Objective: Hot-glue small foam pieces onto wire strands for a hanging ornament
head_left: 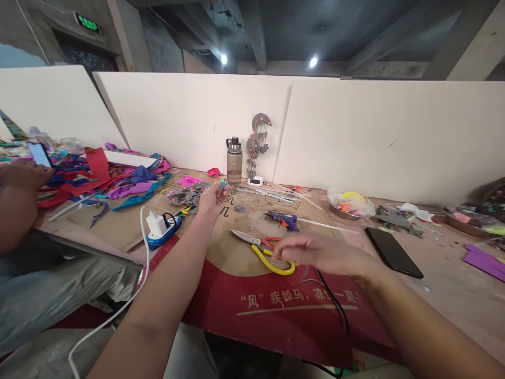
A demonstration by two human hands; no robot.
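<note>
My left hand [213, 199] reaches over the cardboard, its fingers pinched on a small teal piece [223, 183] whose kind I cannot make out. Beside it lies a pile of grey cut pieces [185, 196] with pink dots. Motion smears my right hand [305, 250], which hovers near the yellow-and-red handles of the scissors [272, 258]; whether it touches them I cannot tell. The scissors' blades point away to the left. Just beyond, a blue glue gun [284, 220] lies on its side with a clear glue stick [327, 226] behind it.
A water bottle [234, 163] stands by the white partition, near a hanging grey moon ornament [260, 129]. At left are a power strip [163, 231], fabric strips [98, 176] and a co-worker's arm [19, 195]. At right are a phone [393, 252] and a bagged bowl [349, 205].
</note>
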